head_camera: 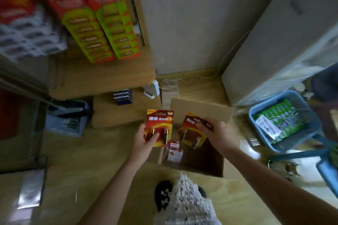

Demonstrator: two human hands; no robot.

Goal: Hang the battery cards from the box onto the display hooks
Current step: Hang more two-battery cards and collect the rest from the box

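Just above the open cardboard box on the floor, each hand holds a card. The left hand grips a red battery card by its lower left side, with the thumb across the front and the fingers behind. The card stands upright and faces the camera, with two batteries under its blister. The right hand pinches a second battery card at its top corner, fingers curled over the header. This card hangs tilted, its lower end over the mouth of the box. The two cards are near each other but apart. Inside the box, below and between them, a few more cards lie near the left wall, small and blurred.

Up at the left, the display carries hanging rows of red-and-green packs and, further left, whitish packs. The hooks are too blurred to make out. A dark block of batteries sits on a sheet of cardboard left of the box. To the right, well apart from the box, a blue basket holds green packs. At the bottom edge a black shoe shows beside patterned white clothing.
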